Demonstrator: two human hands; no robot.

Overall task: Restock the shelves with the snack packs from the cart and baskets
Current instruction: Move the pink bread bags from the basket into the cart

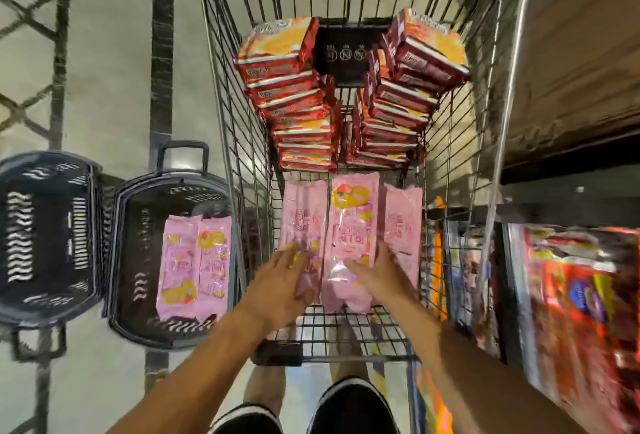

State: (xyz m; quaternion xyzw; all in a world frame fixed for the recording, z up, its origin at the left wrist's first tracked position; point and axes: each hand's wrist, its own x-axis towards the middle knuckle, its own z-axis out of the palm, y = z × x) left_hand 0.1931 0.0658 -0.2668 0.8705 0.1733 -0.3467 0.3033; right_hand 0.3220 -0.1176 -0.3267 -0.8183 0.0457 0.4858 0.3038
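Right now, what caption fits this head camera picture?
Both hands reach for pink snack packs in the cart.
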